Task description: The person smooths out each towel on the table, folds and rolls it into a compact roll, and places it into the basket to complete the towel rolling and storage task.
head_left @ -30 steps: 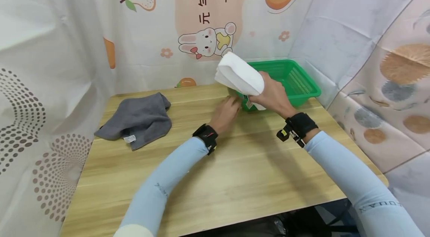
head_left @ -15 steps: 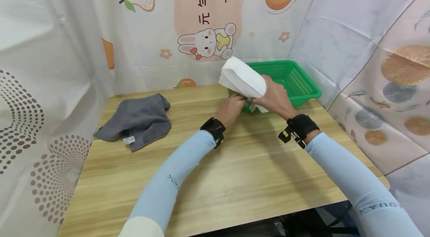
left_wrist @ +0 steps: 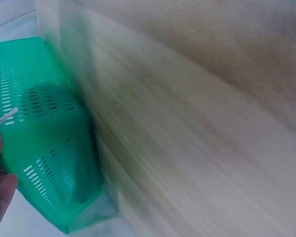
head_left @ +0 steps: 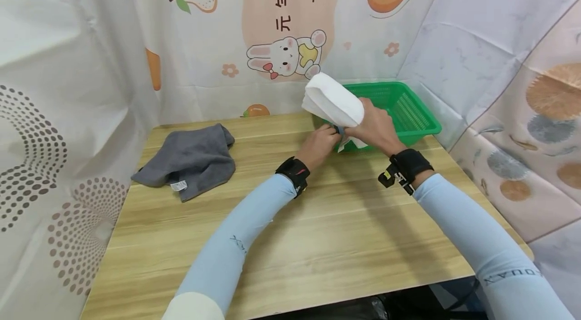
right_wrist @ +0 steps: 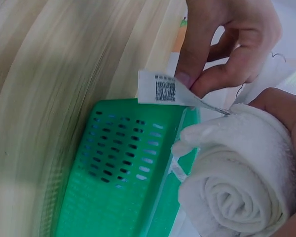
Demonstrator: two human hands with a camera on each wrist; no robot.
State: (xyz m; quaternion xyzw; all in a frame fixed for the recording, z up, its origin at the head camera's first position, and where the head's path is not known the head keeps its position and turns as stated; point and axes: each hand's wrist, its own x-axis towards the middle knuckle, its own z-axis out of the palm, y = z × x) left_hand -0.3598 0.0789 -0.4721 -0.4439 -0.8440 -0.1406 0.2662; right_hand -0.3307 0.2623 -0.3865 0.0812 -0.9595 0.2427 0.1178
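Note:
A white towel (head_left: 333,101), rolled up tight, is held in my right hand (head_left: 374,128) above the near left corner of a green basket (head_left: 415,116). The spiral end of the roll faces the right wrist view. From its edge sticks out a small white label (right_wrist: 155,90) with a printed square code. My left hand (head_left: 317,146) pinches that label between thumb and forefinger, seen best in the right wrist view. Only a few left fingertips (left_wrist: 7,187) show at the edge of the left wrist view.
A crumpled grey cloth (head_left: 192,158) with a white label lies on the left of the wooden table (head_left: 272,259). The basket stands at the back right, close to the printed curtain (head_left: 204,58) behind the table.
My left hand has moved right and slightly up to the underside of the rolled towel and now pinches its label. The right hand still grips the roll in nearly the same place.

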